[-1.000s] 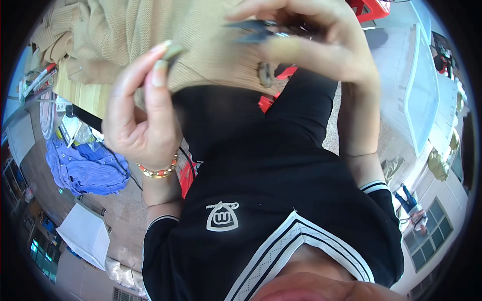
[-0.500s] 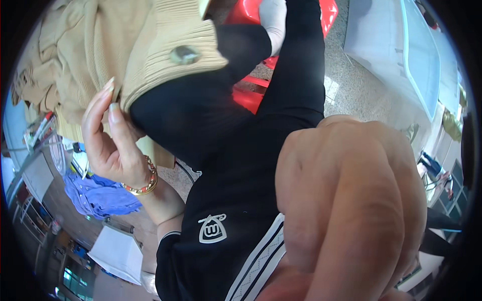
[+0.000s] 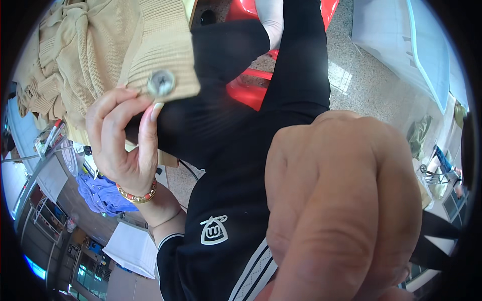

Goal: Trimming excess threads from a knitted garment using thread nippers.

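"One head view on my feed. What's the left hand got?"

"I see it pinching the ribbed beige knit by its lower edge, upper left of the frame. The ribs run fine and parallel; farther left, looser knit bunches in soft folds. A round, glossy grey-white button sits on the band just above the thumb tip."

"And the right hand?"

"It looms large at lower right, knuckles to my lens, clenched around dark snips. I make out pointed blades past its far side; the handles are hidden."

"Edges, room?"

"The band ends in a squared corner against the black trousers. I get open room between the hands, over the smooth black top. Glossy red plastic shows at upper centre, and a translucent bin with a curved pale-blue rim at upper right."
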Motion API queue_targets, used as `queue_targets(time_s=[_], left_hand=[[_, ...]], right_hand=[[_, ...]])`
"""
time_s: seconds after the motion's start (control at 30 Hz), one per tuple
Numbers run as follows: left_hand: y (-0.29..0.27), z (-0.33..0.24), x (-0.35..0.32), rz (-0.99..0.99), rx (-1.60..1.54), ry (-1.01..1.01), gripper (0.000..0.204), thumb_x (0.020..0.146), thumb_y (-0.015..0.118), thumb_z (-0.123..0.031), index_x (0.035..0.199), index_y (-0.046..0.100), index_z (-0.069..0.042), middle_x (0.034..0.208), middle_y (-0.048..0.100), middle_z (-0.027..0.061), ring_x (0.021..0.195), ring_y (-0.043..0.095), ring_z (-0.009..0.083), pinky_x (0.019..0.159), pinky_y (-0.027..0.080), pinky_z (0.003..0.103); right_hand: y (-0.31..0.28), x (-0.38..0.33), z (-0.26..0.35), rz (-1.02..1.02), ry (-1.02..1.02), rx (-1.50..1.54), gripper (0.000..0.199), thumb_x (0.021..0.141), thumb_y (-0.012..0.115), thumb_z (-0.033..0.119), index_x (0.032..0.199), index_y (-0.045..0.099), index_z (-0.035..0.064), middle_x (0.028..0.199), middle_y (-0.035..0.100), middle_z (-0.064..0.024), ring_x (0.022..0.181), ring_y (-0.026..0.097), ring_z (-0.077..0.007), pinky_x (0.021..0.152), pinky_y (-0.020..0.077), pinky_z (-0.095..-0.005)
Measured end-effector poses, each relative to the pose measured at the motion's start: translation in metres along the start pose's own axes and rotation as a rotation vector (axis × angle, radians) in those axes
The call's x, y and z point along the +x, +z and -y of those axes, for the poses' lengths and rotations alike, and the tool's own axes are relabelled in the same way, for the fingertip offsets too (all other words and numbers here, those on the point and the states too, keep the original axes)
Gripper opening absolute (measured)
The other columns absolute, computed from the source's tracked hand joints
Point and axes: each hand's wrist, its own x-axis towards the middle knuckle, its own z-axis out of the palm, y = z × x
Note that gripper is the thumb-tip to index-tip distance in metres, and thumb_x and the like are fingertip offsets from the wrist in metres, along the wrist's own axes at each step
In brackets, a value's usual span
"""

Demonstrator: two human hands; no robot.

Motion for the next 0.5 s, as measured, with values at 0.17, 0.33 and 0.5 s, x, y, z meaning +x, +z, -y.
queue_targets(time_s=[0.17,0.33,0.5], left_hand=[[-0.001,0.006,-0.01,-0.004,-0.021,0.016,0.018,0.07,0.075,0.0,0.082,0.061,-0.001,0.089,0.059,0.0132,0.084,0.059,0.0247,0.086,0.051,0.042],[0.01,0.003,-0.02,-0.167,-0.063,-0.017,0.035,0.071,0.075,0.0,0.103,0.063,0.001,0.091,0.06,0.0135,0.085,0.059,0.0247,0.085,0.051,0.041],[0.001,0.0,-0.012,-0.038,0.0,-0.011,0.036,0.066,0.078,-0.003,0.101,0.071,0.0,0.089,0.058,0.0083,0.08,0.056,0.0179,0.085,0.051,0.038]], right_hand=[[0.002,0.001,0.0,-0.003,-0.011,0.043,0.024,0.091,0.063,0.022,0.086,0.07,0.0004,0.08,0.064,-0.0133,0.055,0.058,-0.0116,0.039,0.0401,-0.0191],[0.008,0.003,-0.002,0.015,-0.004,0.09,0.024,0.091,0.063,0.023,0.086,0.071,0.001,0.079,0.064,-0.0124,0.055,0.058,-0.0113,0.038,0.0391,-0.019],[0.012,0.014,0.001,0.033,0.013,0.126,0.024,0.091,0.062,0.024,0.087,0.071,0.0016,0.077,0.064,-0.0114,0.055,0.057,-0.011,0.037,0.0382,-0.0189]])
